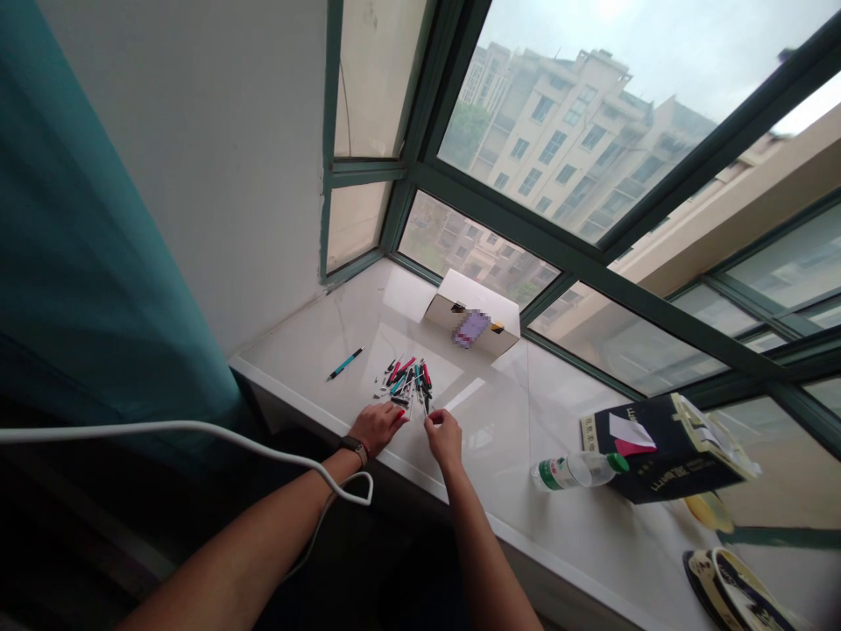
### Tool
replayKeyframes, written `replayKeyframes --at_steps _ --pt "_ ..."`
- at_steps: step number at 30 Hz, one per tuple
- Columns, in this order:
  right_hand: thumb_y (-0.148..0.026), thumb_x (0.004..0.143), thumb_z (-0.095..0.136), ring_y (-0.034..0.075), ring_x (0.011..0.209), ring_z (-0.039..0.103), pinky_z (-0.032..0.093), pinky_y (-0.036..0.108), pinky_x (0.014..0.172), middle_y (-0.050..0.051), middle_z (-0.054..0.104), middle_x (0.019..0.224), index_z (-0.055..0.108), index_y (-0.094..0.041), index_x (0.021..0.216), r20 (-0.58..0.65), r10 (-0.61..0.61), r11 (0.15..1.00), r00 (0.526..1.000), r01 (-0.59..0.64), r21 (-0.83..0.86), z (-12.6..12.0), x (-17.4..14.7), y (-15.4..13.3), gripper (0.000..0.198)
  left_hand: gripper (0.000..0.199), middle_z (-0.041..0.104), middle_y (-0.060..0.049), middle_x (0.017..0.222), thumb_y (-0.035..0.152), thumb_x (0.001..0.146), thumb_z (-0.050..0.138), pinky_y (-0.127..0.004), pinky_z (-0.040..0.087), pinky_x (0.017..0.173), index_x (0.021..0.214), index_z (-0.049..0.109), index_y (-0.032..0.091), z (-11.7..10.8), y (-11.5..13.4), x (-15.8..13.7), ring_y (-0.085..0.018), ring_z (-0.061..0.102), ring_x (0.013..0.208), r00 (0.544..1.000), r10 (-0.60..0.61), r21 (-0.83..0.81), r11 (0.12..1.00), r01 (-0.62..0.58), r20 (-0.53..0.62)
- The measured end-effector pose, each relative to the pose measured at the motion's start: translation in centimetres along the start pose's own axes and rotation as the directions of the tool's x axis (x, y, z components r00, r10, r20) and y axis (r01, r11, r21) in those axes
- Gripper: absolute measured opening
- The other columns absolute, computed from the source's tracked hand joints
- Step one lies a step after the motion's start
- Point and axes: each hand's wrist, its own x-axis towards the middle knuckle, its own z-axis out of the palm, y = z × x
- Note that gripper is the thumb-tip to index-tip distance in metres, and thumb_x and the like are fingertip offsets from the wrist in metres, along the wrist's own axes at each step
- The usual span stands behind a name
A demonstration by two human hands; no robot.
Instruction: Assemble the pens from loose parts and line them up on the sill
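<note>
A heap of pen parts, with red, teal and black barrels, thin refills and small pieces, lies on the white sill. My left hand, a watch on its wrist, rests at the near left edge of the heap. Its fingers are closed on a small red pen part. To the right, my right hand is pinched at the near edge of the heap; a thin piece seems to be at its fingertips, too small to name. A whole blue pen lies apart on the left.
Behind the heap stands a white box with a blurred phone-like object leaning on it. On the right are a plastic bottle lying down, a dark printed box and a round container. A white cable crosses near my left arm.
</note>
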Motion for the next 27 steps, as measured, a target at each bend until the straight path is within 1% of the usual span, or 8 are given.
replayKeyframes --at_steps 3,6,8,10,13,17,20,27 --pt "-0.029 0.071 0.057 0.018 0.066 0.06 0.044 0.028 0.064 0.002 0.067 0.072 0.064 -0.019 0.086 0.03 0.015 0.976 0.999 -0.021 0.217 -0.9 -1.4 0.9 0.019 0.04 0.063 -0.004 0.088 0.047 0.098 0.031 -0.031 0.036 0.068 0.092 0.062 0.022 0.1 0.0 0.0 -0.018 0.057 0.077 1.0 0.003 -0.013 1.0 -0.004 -0.002" --pt "-0.028 0.071 0.054 0.014 0.055 0.053 0.04 0.024 0.053 0.002 0.067 0.07 0.065 -0.018 0.087 0.204 0.077 0.871 0.976 -0.165 0.462 -2.1 -2.4 0.5 0.022 0.039 0.063 -0.004 0.087 0.047 0.098 0.032 -0.031 0.035 0.068 0.091 0.062 0.023 0.1 0.0 0.0 -0.018 0.057 0.076 1.0 0.006 -0.02 1.0 -0.006 -0.005" --pt "-0.029 0.073 0.054 0.013 0.058 0.056 0.041 0.023 0.053 0.005 0.07 0.079 0.067 -0.017 0.09 0.317 0.059 0.791 0.946 -0.239 0.564 -2.9 -2.8 -0.3 0.024 0.04 0.063 -0.004 0.086 0.047 0.098 0.031 -0.031 0.035 0.067 0.091 0.062 0.022 0.1 0.1 0.0 -0.018 0.057 0.075 1.0 0.008 -0.011 1.0 -0.008 -0.009" --pt "-0.03 0.074 0.058 0.015 0.069 0.061 0.045 0.024 0.058 0.007 0.073 0.091 0.068 -0.018 0.096 0.353 -0.005 0.753 0.936 -0.229 0.617 -3.5 -3.2 -1.2 0.027 0.04 0.064 -0.004 0.086 0.047 0.099 0.031 -0.032 0.034 0.067 0.092 0.062 0.022 0.1 0.1 0.0 -0.018 0.056 0.075 1.0 0.011 -0.003 1.0 -0.011 -0.016" --pt "-0.033 0.073 0.067 0.018 0.076 0.066 0.048 0.026 0.063 0.009 0.073 0.095 0.069 -0.017 0.098 0.287 -0.083 0.77 0.954 -0.121 0.626 -3.9 -3.4 -2.2 0.03 0.039 0.063 -0.004 0.087 0.047 0.098 0.032 -0.032 0.034 0.067 0.094 0.062 0.023 0.1 0.1 0.0 -0.018 0.056 0.075 1.0 0.014 0.001 1.0 -0.014 -0.02" --pt "-0.042 0.079 0.066 0.017 0.065 0.065 0.05 0.028 0.06 0.008 0.073 0.083 0.07 -0.016 0.098 0.126 -0.129 0.798 0.984 0.028 0.602 -3.6 -2.8 -3.2 0.033 0.04 0.064 -0.004 0.087 0.048 0.098 0.032 -0.032 0.035 0.067 0.094 0.063 0.023 0.1 0.1 0.0 -0.018 0.057 0.075 1.0 0.014 0.01 1.0 -0.014 -0.019" --pt "-0.046 0.082 0.062 0.015 0.058 0.061 0.051 0.028 0.06 0.006 0.07 0.077 0.071 -0.016 0.097 0.038 -0.18 0.802 0.983 0.124 0.584 -3.2 -2.1 -4.0 0.034 0.041 0.064 -0.005 0.087 0.048 0.098 0.032 -0.032 0.035 0.067 0.094 0.063 0.022 0.1 0.1 0.0 -0.018 0.057 0.075 1.0 0.014 0.009 1.0 -0.013 -0.021" --pt "-0.047 0.086 0.058 0.014 0.058 0.062 0.051 0.025 0.057 0.004 0.068 0.077 0.069 -0.017 0.095 0.008 -0.236 0.814 0.972 0.193 0.547 -2.8 -1.3 -5.8 0.033 0.041 0.064 -0.005 0.087 0.047 0.098 0.031 -0.032 0.035 0.066 0.093 0.064 0.022 0.2 0.0 0.0 -0.018 0.057 0.075 1.0 0.011 0.005 1.0 -0.011 -0.019"
